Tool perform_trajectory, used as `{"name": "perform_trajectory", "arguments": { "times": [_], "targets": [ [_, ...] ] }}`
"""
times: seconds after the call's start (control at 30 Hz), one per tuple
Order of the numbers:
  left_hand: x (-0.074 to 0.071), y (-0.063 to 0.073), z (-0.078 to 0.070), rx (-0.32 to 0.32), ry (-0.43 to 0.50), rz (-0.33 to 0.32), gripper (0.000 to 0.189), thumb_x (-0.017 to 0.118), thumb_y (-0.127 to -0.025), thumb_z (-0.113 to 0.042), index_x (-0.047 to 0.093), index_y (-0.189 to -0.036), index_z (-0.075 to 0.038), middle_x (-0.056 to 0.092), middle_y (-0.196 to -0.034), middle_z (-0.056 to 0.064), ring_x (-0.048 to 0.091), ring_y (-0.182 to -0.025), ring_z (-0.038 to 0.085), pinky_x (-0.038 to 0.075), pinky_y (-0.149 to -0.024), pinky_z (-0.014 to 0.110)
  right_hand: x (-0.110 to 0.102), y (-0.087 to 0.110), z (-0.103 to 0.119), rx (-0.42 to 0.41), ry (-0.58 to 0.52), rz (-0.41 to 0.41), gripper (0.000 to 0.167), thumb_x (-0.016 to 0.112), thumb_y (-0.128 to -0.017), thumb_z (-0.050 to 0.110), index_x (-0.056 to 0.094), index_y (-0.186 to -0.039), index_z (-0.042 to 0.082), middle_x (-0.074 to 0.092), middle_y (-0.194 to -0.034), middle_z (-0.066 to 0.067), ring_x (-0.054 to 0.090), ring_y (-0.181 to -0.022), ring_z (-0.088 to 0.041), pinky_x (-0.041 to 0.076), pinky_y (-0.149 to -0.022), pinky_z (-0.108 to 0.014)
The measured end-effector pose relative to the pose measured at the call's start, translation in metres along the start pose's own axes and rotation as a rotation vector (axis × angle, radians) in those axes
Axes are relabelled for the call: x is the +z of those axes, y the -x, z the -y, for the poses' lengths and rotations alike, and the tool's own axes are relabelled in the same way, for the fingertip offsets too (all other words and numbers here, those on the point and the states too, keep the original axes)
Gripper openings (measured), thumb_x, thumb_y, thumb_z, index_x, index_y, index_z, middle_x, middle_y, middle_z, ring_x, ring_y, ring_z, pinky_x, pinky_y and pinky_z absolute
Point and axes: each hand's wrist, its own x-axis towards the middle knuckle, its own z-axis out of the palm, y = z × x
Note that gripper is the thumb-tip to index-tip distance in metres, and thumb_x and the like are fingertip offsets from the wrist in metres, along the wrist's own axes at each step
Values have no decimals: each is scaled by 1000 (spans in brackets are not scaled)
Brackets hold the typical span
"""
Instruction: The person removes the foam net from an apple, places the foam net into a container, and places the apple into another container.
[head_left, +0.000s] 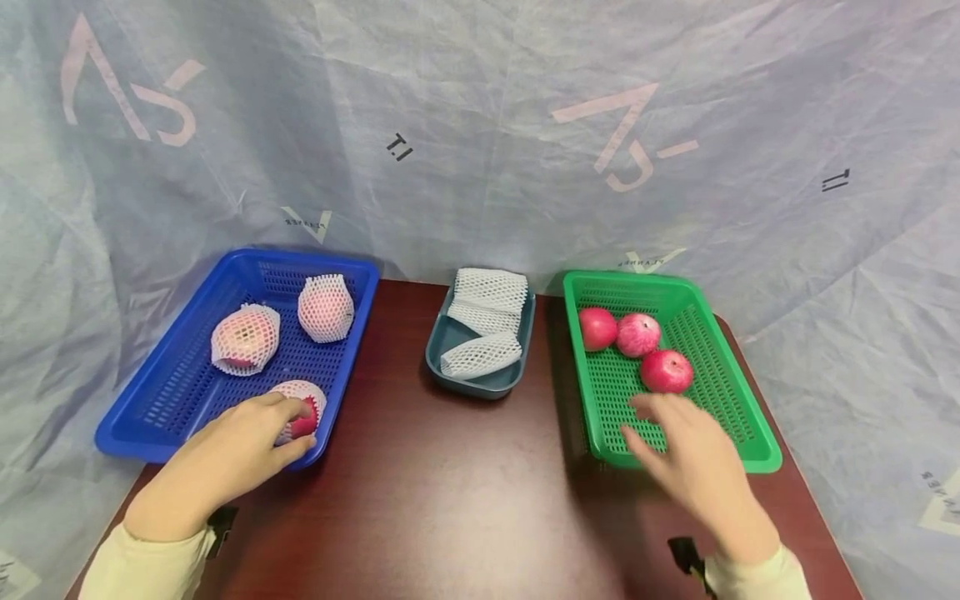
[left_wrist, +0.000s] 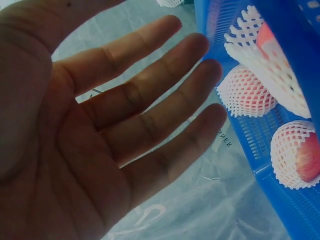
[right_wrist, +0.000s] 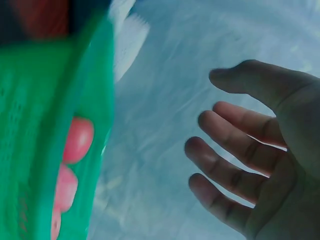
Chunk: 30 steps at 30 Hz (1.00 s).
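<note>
My left hand (head_left: 236,442) hovers at the front right corner of the blue basket (head_left: 123,433), just above an apple in a white foam net (head_left: 312,392). In the left wrist view its fingers are spread and hold nothing. Two more netted apples, one in the middle (head_left: 245,339) and one at the back right (head_left: 326,308), lie in the same basket. Over the front of the green basket (head_left: 763,454) is my right hand (head_left: 693,454), fingers apart and nothing in them. Bare red apples, at left (head_left: 597,329), centre (head_left: 638,335) and right (head_left: 666,372), sit beyond it.
Between the baskets, a dark teal tray (head_left: 480,387) holds white foam nets (head_left: 483,354) lying flat. All three containers stand on a brown wooden table (head_left: 450,483). A grey printed sheet (head_left: 465,125) hangs behind and around the table.
</note>
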Motion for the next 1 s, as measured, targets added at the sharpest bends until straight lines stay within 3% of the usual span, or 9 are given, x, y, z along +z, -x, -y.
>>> {"name": "perform_trajectory", "arguments": {
  "times": [0.1, 0.23, 0.47, 0.63, 0.7, 0.83, 1.0],
  "targets": [
    [0, 2, -2, 4, 0, -7, 32, 83, -80, -26, 69, -101, -6, 64, -91, 6, 63, -82, 26, 53, -76, 52, 2, 11, 25, -69, -43, -44, 36, 65, -93, 38, 69, -108, 5, 69, -92, -1, 65, -84, -20, 51, -73, -38],
    [0, 0, -4, 29, -10, -21, 29, 83, -81, -25, 68, -98, -7, 60, -86, 3, 59, -77, 22, 52, -71, 47, 3, 17, 43, -67, -99, -64, 46, 52, -100, 50, 70, -108, 8, 68, -93, 3, 64, -85, -18, 48, -77, -34],
    [-12, -7, 3, 49, -47, -43, 28, 81, -82, -20, 69, -102, -3, 64, -91, 9, 63, -85, 29, 53, -74, 51, 10, 13, 44, -49, -126, -38, 49, 51, -100, 52, 69, -108, 8, 67, -93, 4, 63, -86, -17, 47, -76, -32],
    [-18, -21, 16, 32, -47, -16, 36, 78, -84, -16, 66, -113, 3, 66, -103, 19, 64, -95, 38, 51, -82, 57, 16, 12, 39, -43, -126, -24, 51, 50, -99, 55, 69, -107, 9, 66, -91, 5, 62, -85, -15, 47, -74, -31],
    [-19, -28, 24, 19, -49, 6, 40, 78, -82, -14, 65, -115, 4, 65, -106, 21, 64, -96, 41, 51, -83, 58, 18, 12, 37, -50, -140, -11, 47, 53, -99, 52, 69, -108, 10, 66, -92, 5, 61, -85, -14, 47, -74, -30],
    [-16, -38, 41, 8, -69, 64, 44, 82, -77, -10, 64, -115, 3, 65, -108, 22, 64, -96, 41, 50, -82, 58, 24, 13, 36, -77, -159, 22, 30, 74, -88, 33, 69, -109, 12, 66, -94, 6, 61, -84, -11, 50, -71, -29],
    [-10, -44, 58, -25, -79, 172, 57, 82, -71, -3, 61, -124, 1, 61, -119, 27, 60, -108, 45, 47, -88, 61, 29, 17, 36, -75, -167, 64, 37, 83, -75, 17, 69, -109, 13, 67, -96, 6, 62, -86, -12, 52, -72, -33]
  ]
}}
